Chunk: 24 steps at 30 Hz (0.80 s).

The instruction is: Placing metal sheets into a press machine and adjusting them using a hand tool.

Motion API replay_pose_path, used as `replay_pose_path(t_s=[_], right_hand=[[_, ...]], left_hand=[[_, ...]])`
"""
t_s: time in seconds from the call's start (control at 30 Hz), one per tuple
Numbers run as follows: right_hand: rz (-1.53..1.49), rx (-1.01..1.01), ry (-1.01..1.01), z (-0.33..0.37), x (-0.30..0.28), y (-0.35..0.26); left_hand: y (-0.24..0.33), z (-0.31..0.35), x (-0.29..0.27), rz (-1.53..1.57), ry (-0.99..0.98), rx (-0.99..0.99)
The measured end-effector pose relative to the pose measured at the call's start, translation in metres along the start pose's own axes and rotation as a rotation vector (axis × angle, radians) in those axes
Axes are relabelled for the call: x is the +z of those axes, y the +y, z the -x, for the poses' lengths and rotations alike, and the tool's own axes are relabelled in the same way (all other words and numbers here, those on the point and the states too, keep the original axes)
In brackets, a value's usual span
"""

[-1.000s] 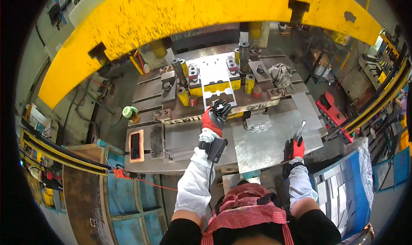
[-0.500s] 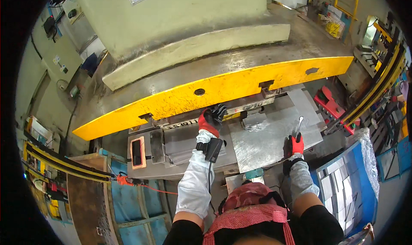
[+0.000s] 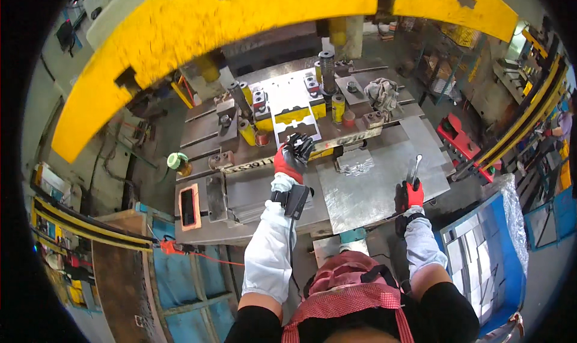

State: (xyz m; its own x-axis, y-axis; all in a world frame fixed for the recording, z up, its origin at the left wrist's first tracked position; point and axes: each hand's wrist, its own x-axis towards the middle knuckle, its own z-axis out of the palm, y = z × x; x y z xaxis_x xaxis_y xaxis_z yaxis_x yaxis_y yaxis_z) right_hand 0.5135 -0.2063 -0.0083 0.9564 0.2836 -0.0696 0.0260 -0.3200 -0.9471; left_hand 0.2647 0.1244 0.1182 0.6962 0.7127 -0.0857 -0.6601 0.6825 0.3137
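Note:
My left hand (image 3: 293, 158), in a red and black glove, reaches to the front of the press die. Its fingers are bent over the near end of a pale metal strip (image 3: 291, 94) with shaped cutouts. The strip lies across the yellow-sided die (image 3: 294, 116), between posts and small blocks. My right hand (image 3: 413, 194), in a similar glove, is closed around a slim silver hand tool (image 3: 417, 166) with a rounded end pointing away from me. That hand is at the right edge of a flat metal sheet (image 3: 360, 199). Small cut pieces (image 3: 354, 161) lie stacked on the sheet.
A yellow press beam (image 3: 288, 9) hangs above the die. Flat sheets (image 3: 255, 193) lie left of centre, beside a phone (image 3: 190, 207). A red pedal-like unit (image 3: 460, 139) stands at right, above a blue bin (image 3: 505, 247) holding metal pieces. A rag (image 3: 383, 95) lies behind.
The yellow beam has risen, uncovering the die, its posts and the metal strip. My left hand has shifted slightly up in the picture; my right hand has hardly moved.

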Motion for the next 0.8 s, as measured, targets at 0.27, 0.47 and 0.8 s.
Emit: replay_pose_path(t_s=[0.27,0.47,0.8], right_hand=[[-0.446,-0.07,-0.514,0.064,0.064,-0.18],[-0.278,-0.389,-1.026,0.026,0.168,-0.285],[-0.351,0.017,-1.335,0.059,0.077,-0.236]], left_hand=[[-0.015,0.051,0.01,-0.166,-0.028,0.107],[-0.025,0.068,-0.025,-0.104,-0.055,0.016],[0.054,0.262,-0.039,-2.269,-0.16,0.401]])
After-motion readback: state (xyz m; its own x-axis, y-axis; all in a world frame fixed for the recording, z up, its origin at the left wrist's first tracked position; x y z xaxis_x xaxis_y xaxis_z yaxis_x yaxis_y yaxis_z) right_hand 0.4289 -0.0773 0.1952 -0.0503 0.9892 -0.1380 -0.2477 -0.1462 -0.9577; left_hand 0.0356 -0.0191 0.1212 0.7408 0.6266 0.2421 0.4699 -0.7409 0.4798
